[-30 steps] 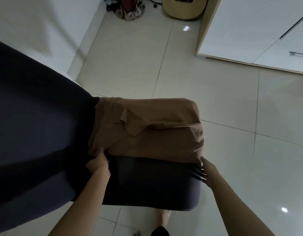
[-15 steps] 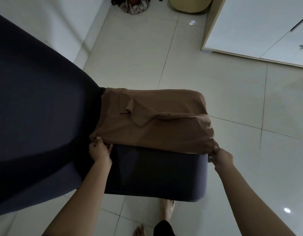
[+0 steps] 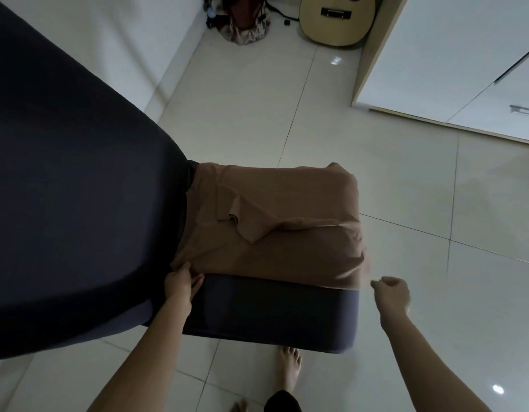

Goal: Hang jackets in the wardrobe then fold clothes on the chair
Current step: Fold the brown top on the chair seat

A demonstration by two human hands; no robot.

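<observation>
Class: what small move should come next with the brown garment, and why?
Probably the right hand should pinch the near right corner: the left hand grips the left corner of the brown garment, while the right sits just off the cloth.

The garment (image 3: 275, 221) is of plain light brown colour, without any pattern. The chair (image 3: 272, 313) under it is dark blue-grey, also plain. The floor (image 3: 376, 162) has pale cream shiny tiles with thin grey lines between them. The wardrobe (image 3: 453, 55) is white with a beige edge. The guitar (image 3: 334, 22) is light yellow wood. The bag (image 3: 245, 22) is dark red with a spotted pale pattern. The wall (image 3: 138, 40) is white
</observation>
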